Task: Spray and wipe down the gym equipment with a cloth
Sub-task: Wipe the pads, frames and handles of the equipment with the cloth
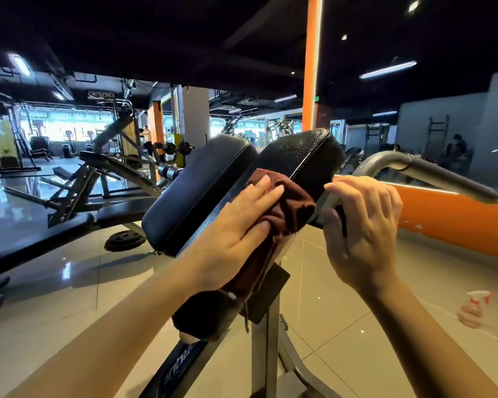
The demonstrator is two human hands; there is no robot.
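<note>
Two black padded cushions of a gym machine stand side by side in front of me, the left pad (199,191) and the right pad (299,156). A dark brown cloth (288,208) lies on the right pad's face and hangs down over its lower end. My left hand (239,228) presses flat on the cloth with straight fingers. My right hand (362,225) grips the right pad's outer edge, fingers curled over it and thumb underneath.
A grey handle bar (414,165) curves out to the right of the pads. The machine's steel post (265,349) stands on a glossy tiled floor. A blurred spray bottle with a red trigger (479,300) sits low right. Benches and a weight plate (124,240) lie left.
</note>
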